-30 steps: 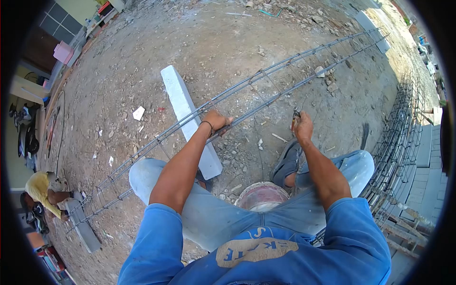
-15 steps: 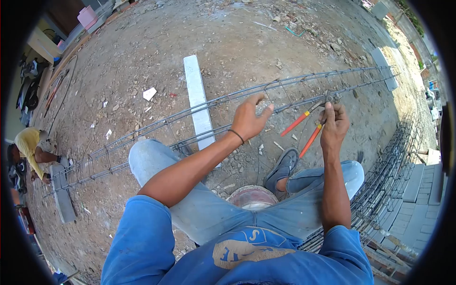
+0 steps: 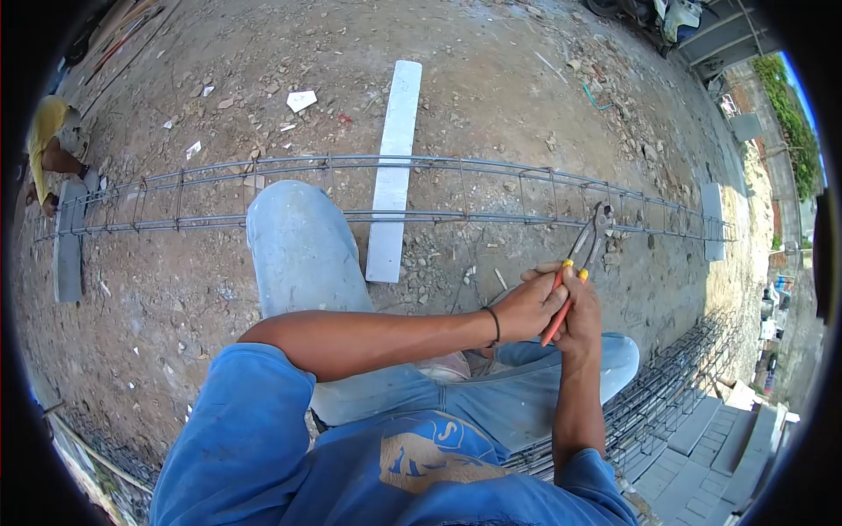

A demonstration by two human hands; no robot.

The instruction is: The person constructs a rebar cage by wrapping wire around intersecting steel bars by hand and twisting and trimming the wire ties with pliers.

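Observation:
Pincer-like pliers (image 3: 592,238) with red handles and yellow collars point away from me, their metal jaws near the close bar of a long rebar cage (image 3: 517,216). My left hand (image 3: 530,307), with a dark band at the wrist, is closed on one handle. Pressed beside it, my right hand (image 3: 581,314) is wrapped round the handles too. Under the cage, a pale block (image 3: 395,131) lies crosswise on the dirt. Neither hand touches the cage.
At the far left a person in a yellow top (image 3: 46,131) crouches by a grey block (image 3: 68,263) under the cage's end. Another block (image 3: 712,202) supports the right end. Stacked rebar cages (image 3: 667,381) lie at the lower right, beside grey pavers (image 3: 702,443).
My left hand has left the cage, opened, then moved right and closed on the pliers. My right hand has brought the pliers nearer, handles now closer together. The view has turned.

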